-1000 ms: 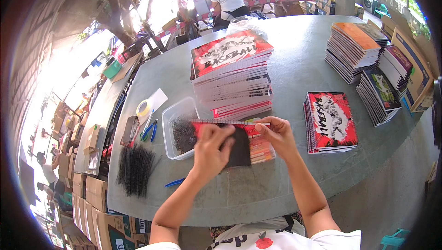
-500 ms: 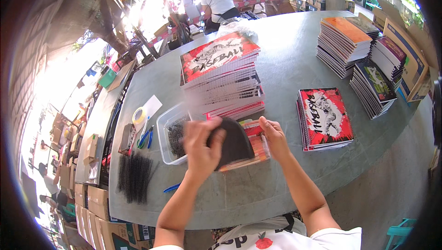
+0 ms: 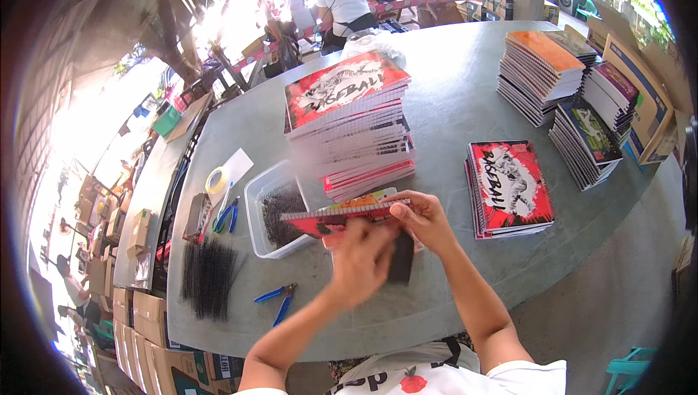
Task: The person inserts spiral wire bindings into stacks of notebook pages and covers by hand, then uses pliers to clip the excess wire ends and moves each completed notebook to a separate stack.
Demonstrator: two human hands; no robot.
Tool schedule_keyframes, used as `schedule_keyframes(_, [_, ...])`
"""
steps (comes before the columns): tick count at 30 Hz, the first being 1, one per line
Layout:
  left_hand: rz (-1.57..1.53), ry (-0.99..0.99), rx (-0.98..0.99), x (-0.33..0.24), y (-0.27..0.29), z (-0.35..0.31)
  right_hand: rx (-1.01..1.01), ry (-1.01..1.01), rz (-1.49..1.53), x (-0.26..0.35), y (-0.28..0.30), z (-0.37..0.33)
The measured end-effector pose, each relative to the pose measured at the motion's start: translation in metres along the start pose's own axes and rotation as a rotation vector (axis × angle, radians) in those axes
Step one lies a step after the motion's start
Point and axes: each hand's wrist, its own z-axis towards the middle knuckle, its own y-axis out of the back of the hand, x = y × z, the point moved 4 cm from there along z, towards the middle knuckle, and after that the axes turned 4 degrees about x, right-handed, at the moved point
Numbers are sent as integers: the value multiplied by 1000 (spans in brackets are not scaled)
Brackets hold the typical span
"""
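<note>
A red-covered notebook (image 3: 318, 223) is tilted nearly edge-on in front of me, its toothed spine edge uppermost. My right hand (image 3: 424, 222) pinches the right end of that edge between thumb and fingers. Close against the notebook's near side is my left hand (image 3: 360, 258), its fingers smeared by motion, so their grip is unclear. A black cover sheet (image 3: 401, 258) hangs beside the left fingers, below the right hand. Partly hidden beneath lies a colourful printed piece. Just beyond rises a tall stack of red baseball notebooks (image 3: 349, 115).
To the left are a clear plastic tub (image 3: 273, 255) of black binding coils, loose black coils (image 3: 209, 278), a tape roll (image 3: 217, 180) and blue pliers (image 3: 227, 214). Blue cutters (image 3: 279, 300) lie nearer. More notebooks (image 3: 512, 188) are stacked at right; a person (image 3: 346, 2) is beyond the table.
The black sheet has swung down from its raised position, and the notebook has come up edge-on. My left hand has moved right, uncovering the blue cutters. The right hand still grips the edge.
</note>
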Motion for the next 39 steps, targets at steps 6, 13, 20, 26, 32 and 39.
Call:
schedule_keyframes(6, [27, -190, -299, -6, 11, -2, -24, 121, -37, -2, -2, 1])
schedule_keyframes(13, [99, -207, 107, -10, -3, 54, -172, 217, -326, -20, 12, -6])
schedule_keyframes(20, [-62, -126, -46, 3, 4, 63, -170, 160, -574, -1, -7, -7])
schedule_keyframes(26, [132, -218, -325, -6, 16, 46, -181, 190, -526, -11, 9, 1])
schedule_keyframes(32, [150, 147, 256, 76, 66, -94, -125, 147, -585, 27, 2, 0])
schedule_keyframes(39, [147, 391, 409, 157, 90, -226, 47, -58, -591, 40, 19, 33])
